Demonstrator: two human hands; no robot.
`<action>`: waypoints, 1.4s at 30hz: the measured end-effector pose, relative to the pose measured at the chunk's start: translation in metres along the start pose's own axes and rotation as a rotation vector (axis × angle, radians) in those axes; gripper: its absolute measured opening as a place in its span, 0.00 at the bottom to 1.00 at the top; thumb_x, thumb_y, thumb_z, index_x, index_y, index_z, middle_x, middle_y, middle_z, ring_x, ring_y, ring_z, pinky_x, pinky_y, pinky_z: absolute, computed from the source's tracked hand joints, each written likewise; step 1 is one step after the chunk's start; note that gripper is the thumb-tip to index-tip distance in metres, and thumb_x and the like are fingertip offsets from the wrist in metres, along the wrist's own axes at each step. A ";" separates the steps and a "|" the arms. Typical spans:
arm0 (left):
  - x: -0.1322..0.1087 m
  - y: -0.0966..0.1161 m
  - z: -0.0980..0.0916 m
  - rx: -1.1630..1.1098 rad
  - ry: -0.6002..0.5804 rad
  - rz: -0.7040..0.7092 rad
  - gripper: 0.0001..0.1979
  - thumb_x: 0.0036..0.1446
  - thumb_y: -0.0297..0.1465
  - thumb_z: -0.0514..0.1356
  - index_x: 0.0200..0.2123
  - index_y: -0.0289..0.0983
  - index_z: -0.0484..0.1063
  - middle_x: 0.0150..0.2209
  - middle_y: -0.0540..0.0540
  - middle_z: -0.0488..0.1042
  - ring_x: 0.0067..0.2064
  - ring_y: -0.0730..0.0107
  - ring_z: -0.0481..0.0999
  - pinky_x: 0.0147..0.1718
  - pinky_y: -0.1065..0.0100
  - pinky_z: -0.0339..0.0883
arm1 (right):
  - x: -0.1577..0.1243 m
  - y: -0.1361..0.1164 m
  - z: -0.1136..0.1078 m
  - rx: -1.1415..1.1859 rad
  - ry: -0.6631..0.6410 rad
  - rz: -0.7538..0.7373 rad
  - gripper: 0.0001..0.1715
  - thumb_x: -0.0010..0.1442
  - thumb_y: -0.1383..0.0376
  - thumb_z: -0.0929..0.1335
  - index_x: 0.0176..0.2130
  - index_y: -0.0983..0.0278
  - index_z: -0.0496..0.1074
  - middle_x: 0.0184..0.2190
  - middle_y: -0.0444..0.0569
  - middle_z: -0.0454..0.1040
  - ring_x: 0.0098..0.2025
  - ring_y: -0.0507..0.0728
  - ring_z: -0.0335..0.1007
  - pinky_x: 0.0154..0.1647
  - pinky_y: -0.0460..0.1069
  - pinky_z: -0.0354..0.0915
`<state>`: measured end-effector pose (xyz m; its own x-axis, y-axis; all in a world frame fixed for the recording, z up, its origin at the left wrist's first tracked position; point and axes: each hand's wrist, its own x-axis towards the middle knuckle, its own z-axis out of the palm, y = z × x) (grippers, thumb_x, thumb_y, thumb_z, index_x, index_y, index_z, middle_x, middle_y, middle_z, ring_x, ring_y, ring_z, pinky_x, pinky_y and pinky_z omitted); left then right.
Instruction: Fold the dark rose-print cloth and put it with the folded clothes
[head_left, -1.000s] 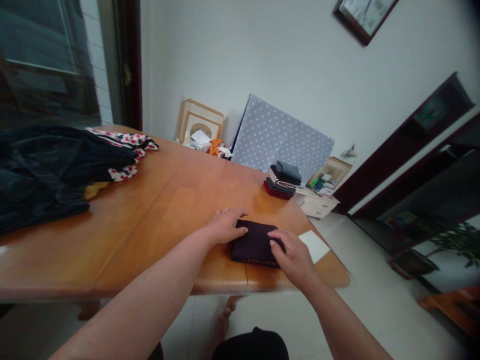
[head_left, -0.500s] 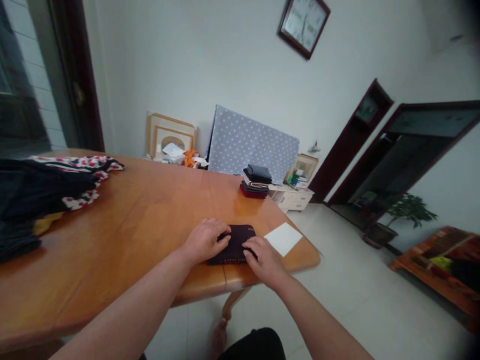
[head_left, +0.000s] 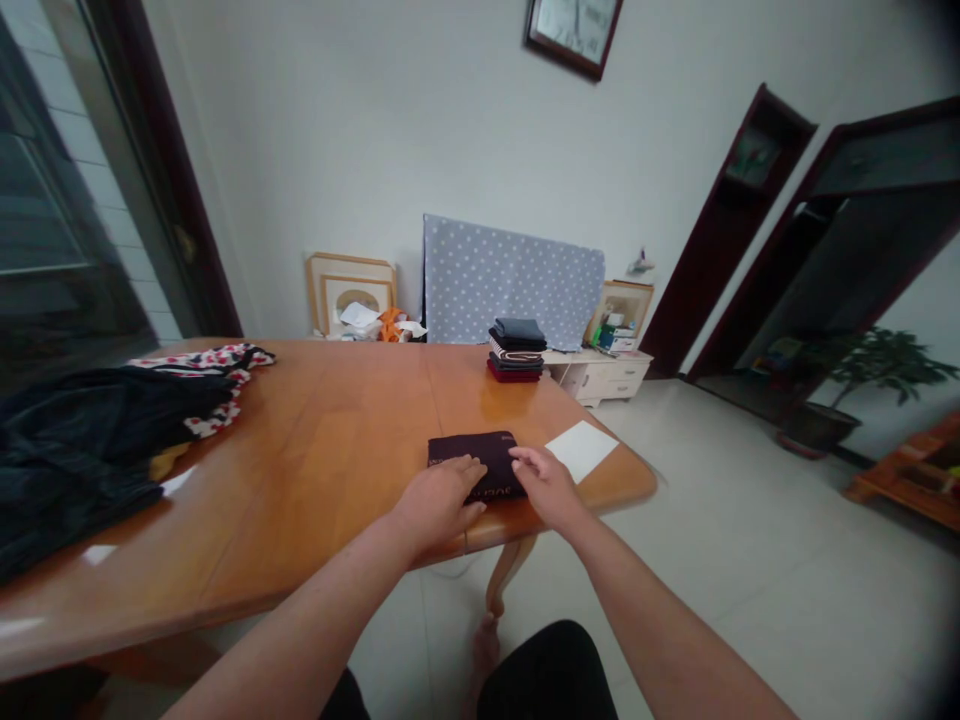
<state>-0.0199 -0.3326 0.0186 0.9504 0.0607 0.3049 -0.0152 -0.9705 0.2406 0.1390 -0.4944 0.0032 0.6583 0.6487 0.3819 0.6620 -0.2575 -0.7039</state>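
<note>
A folded dark maroon cloth (head_left: 472, 452) lies flat near the front edge of the wooden table (head_left: 322, 450). My left hand (head_left: 437, 497) rests on its near left part, fingers spread. At the cloth's near right corner sits my right hand (head_left: 546, 482), fingers lying on its edge. Neither hand lifts it. A stack of folded cloths (head_left: 517, 349) stands farther back on the table.
A white sheet of paper (head_left: 581, 449) lies right of the cloth. A heap of dark and red-patterned clothes (head_left: 105, 430) fills the table's left side. Behind the table stand picture frames, a dotted blue board (head_left: 514, 280) and a small white cabinet (head_left: 607, 372).
The view has swung right and levelled. Both hands have slid toward the near edge of the folded cloth, which stays flat in place.
</note>
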 end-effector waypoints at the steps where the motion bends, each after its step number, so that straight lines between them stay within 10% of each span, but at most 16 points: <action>1: -0.001 0.000 0.002 0.006 -0.009 -0.013 0.27 0.57 0.35 0.61 0.60 0.40 0.67 0.62 0.38 0.69 0.62 0.52 0.67 0.61 0.54 0.59 | -0.001 0.002 -0.004 0.041 0.041 0.127 0.16 0.64 0.61 0.63 0.48 0.61 0.74 0.46 0.49 0.76 0.49 0.57 0.71 0.52 0.52 0.66; 5: -0.002 0.001 0.006 0.038 -0.029 -0.017 0.31 0.56 0.33 0.61 0.63 0.41 0.63 0.64 0.38 0.66 0.64 0.51 0.66 0.62 0.53 0.58 | -0.005 0.007 -0.014 0.128 0.014 0.495 0.17 0.63 0.56 0.64 0.45 0.63 0.72 0.38 0.50 0.78 0.40 0.57 0.74 0.33 0.47 0.67; 18: -0.003 0.006 0.006 0.094 -0.002 -0.043 0.28 0.57 0.31 0.58 0.62 0.40 0.65 0.62 0.38 0.67 0.60 0.50 0.70 0.59 0.54 0.62 | 0.013 -0.018 -0.010 0.319 -0.149 0.793 0.16 0.54 0.57 0.73 0.36 0.65 0.70 0.21 0.43 0.70 0.20 0.49 0.61 0.17 0.43 0.52; 35: -0.007 0.031 0.006 0.196 0.122 -0.108 0.33 0.56 0.42 0.63 0.62 0.41 0.60 0.51 0.38 0.72 0.53 0.49 0.72 0.53 0.55 0.63 | -0.001 -0.052 0.002 0.565 0.035 0.761 0.12 0.54 0.63 0.70 0.38 0.64 0.68 0.25 0.47 0.75 0.21 0.53 0.73 0.15 0.42 0.61; 42: -0.018 0.041 -0.005 0.234 0.211 -0.133 0.24 0.60 0.30 0.57 0.60 0.39 0.62 0.49 0.41 0.72 0.51 0.56 0.71 0.49 0.59 0.62 | -0.020 -0.083 -0.005 0.704 0.075 0.670 0.13 0.58 0.58 0.70 0.38 0.63 0.67 0.25 0.48 0.76 0.21 0.52 0.72 0.19 0.44 0.68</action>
<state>-0.0393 -0.3720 0.0271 0.8539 0.2135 0.4746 0.1996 -0.9766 0.0803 0.0729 -0.4898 0.0569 0.8577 0.4703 -0.2079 -0.2074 -0.0535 -0.9768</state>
